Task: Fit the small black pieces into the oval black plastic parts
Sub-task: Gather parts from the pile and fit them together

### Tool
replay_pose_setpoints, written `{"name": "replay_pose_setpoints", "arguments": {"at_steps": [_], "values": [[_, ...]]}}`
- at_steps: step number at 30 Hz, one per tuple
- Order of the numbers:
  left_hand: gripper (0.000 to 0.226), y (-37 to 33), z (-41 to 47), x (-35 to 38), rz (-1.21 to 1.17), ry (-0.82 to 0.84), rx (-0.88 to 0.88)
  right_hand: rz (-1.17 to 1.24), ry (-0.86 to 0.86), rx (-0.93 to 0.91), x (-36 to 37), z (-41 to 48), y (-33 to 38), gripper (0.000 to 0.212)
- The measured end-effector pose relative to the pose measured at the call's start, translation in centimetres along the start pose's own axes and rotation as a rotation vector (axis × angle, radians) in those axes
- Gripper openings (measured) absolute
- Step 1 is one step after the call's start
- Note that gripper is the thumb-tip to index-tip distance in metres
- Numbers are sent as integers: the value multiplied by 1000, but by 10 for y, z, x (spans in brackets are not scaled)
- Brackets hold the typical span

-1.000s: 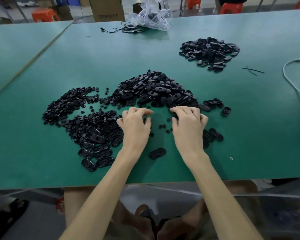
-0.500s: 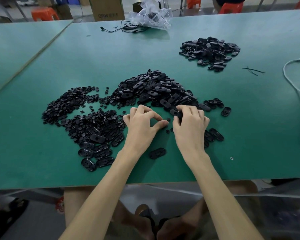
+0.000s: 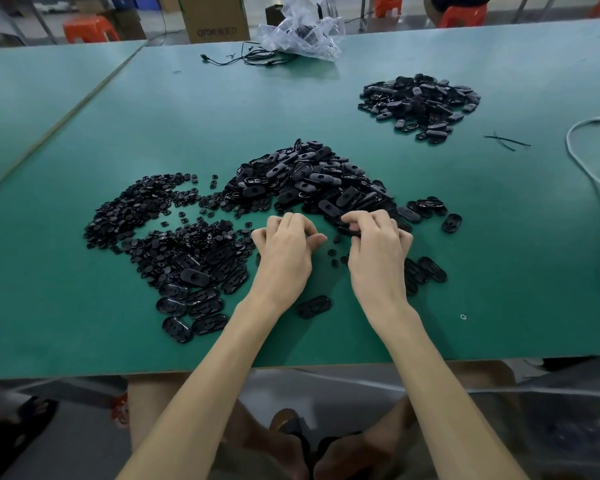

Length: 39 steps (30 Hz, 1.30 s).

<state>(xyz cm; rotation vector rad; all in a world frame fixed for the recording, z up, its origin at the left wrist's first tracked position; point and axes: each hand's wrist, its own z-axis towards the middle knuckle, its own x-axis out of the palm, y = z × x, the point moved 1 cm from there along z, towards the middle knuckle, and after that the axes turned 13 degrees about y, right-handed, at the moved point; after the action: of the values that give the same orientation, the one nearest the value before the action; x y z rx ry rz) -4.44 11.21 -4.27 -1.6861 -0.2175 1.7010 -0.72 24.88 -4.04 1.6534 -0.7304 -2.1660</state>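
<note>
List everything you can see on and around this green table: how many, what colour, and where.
table: one, green, fills the view.
near pile of oval parts: one, black, centre, beyond the hands.
far pile of oval parts: one, black, far right.
small pieces: many, black, heaped at left.
lone oval part: one, black, between the forearms.
plastic bag: one, clear, far edge.
white cable: one, white, right edge.
cardboard box: one, brown, behind the table.
left hand: one, fingers curled, contents hidden.
right hand: one, grips an oval part by the near pile.

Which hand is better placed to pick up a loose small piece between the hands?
Left hand, likely: its thumb is nearest the loose small pieces; the right hand grips an oval part.
</note>
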Motion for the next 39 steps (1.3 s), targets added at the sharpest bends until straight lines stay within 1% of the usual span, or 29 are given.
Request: {"name": "replay_pose_setpoints", "arguments": {"at_steps": [4,7,11,14,17,20,25,30,34,39], "values": [[16,-1,-1,-1,-220,-19,-69,101,-40,-53,-3,0,3,38],[22,-1,-2,-6,-328,-21,-81,243,-17,-122,-4,-1,5,31],[26,-2,-2,-9,-325,-78,-49,291,15,-189,-3,-3,5,23],[28,-5,-3,-13,-386,-107,3,295,26,-208,-1,-2,5,21],[29,-4,-3,-15,-379,-113,23,292,29,-205,-2,-3,6,22],[24,-3,-2,-13,-425,-107,35,311,21,-188,-4,-2,6,23],[27,-3,-2,-14,-464,-126,70,355,-4,-165,-5,-1,4,25],[22,-5,-5,-17,-462,-150,87,408,-2,-159,-6,-1,4,24],[15,-6,-6,-19,-436,-157,95,472,35,-168,-6,-1,5,26],[10,-5,-5,-19,-472,-151,64,493,39,-205,-7,-2,7,23]]}}
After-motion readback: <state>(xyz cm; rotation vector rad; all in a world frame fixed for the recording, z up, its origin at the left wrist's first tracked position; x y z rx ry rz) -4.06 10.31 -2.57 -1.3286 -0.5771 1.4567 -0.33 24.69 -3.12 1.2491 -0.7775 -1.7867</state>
